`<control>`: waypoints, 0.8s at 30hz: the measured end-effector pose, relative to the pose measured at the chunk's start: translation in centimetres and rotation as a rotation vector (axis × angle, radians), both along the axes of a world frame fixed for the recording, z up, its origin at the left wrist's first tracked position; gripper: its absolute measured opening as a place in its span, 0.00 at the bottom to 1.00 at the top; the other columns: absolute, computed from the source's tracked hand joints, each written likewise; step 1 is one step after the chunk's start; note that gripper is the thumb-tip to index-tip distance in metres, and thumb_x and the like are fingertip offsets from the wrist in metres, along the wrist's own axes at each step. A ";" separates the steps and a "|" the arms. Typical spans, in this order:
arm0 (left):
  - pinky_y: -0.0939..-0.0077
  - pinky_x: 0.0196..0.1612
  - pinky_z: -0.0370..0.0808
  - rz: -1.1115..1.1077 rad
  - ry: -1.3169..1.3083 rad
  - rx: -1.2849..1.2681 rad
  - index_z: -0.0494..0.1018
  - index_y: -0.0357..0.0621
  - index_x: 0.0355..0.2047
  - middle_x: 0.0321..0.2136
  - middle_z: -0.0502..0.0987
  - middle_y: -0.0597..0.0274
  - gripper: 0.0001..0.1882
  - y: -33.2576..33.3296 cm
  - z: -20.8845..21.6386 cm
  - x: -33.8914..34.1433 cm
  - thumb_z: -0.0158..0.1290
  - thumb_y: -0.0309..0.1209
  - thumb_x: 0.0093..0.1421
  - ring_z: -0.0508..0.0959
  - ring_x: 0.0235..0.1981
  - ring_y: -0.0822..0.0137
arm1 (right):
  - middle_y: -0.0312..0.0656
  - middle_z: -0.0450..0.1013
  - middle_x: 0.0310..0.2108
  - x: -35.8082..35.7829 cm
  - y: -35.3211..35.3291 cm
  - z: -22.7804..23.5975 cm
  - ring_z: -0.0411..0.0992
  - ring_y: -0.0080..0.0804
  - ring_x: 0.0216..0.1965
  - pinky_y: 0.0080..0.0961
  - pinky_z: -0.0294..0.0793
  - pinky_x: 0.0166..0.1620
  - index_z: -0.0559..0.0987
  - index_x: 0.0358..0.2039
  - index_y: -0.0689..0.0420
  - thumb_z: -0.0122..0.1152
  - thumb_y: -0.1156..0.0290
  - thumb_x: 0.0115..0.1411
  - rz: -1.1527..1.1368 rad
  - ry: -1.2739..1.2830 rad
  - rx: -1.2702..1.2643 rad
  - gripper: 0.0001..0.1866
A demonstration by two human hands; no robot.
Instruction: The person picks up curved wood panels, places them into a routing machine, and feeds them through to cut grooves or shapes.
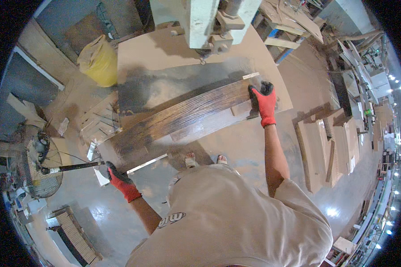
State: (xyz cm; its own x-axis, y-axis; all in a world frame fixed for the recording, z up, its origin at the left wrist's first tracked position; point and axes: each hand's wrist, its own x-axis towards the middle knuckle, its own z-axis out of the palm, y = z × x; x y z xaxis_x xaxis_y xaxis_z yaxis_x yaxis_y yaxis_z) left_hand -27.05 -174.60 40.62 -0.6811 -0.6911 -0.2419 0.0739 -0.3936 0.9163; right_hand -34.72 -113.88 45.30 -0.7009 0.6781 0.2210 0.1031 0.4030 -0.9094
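Note:
A long brown wooden board (182, 115) with visible grain lies slantwise across the dusty machine table (136, 95), its left end reaching out past the table edge. My left hand (120, 180), in a red glove with black palm and fingers, grips the board's near left corner. At the far right end, my right hand (263, 101), gloved the same way, is closed around the board's edge. Its fingertips are partly hidden. A small wooden piece (240, 108) shows along the board's near side, close to my right hand. Above the table hangs the machine head (219, 42).
A yellow sack (98, 64) stands left of the table. Farther left is a caged fan (40, 162); a dark rod (73, 167) points toward my left hand. Flat panels (318, 149) stand stacked at right. Bundled slats (78, 236) lie lower left. A wood-laden bench (289, 26) is far right.

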 end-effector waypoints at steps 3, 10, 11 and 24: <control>0.73 0.39 0.74 -0.034 -0.018 -0.049 0.78 0.42 0.50 0.39 0.79 0.65 0.19 -1.4 -0.8 -1.6 0.57 0.42 0.65 0.77 0.36 0.69 | 0.49 0.69 0.57 -1.9 -1.3 -0.5 0.65 0.48 0.60 0.43 0.61 0.62 0.75 0.54 0.57 0.75 0.51 0.48 0.060 -0.224 0.247 0.37; 0.62 0.48 0.73 0.047 -0.155 -1.022 0.75 0.35 0.50 0.47 0.79 0.53 0.19 -1.6 -0.3 -5.0 0.52 0.37 0.66 0.78 0.42 0.57 | 0.49 0.62 0.65 -3.4 -5.4 -3.4 0.53 0.56 0.68 0.62 0.40 0.68 0.73 0.61 0.43 0.64 0.38 0.53 -0.315 -0.432 0.530 0.38; 0.60 0.49 0.73 0.094 -0.196 -1.251 0.75 0.35 0.50 0.47 0.78 0.51 0.19 -1.2 0.3 -5.4 0.52 0.36 0.66 0.77 0.42 0.54 | 0.49 0.62 0.65 -4.1 -5.6 -3.7 0.53 0.56 0.68 0.62 0.40 0.68 0.73 0.61 0.43 0.64 0.39 0.53 -0.317 -0.395 0.543 0.37; 0.54 0.51 0.72 0.210 -0.396 -1.452 0.80 0.40 0.41 0.42 0.79 0.49 0.19 2.5 4.0 -7.5 0.65 0.40 0.55 0.76 0.45 0.48 | 0.46 0.62 0.65 -13.6 -6.2 -3.1 0.54 0.51 0.68 0.59 0.40 0.69 0.74 0.60 0.48 0.62 0.39 0.54 -0.205 -0.358 0.547 0.37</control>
State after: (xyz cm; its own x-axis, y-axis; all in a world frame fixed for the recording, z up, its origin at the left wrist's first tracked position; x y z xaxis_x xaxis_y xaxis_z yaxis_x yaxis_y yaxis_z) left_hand -34.60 -172.14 44.60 -0.5998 -0.5569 0.5745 -0.3239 0.8255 0.4622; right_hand -48.31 -120.04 42.15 -0.6641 0.6615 0.3484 0.4824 0.7352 -0.4762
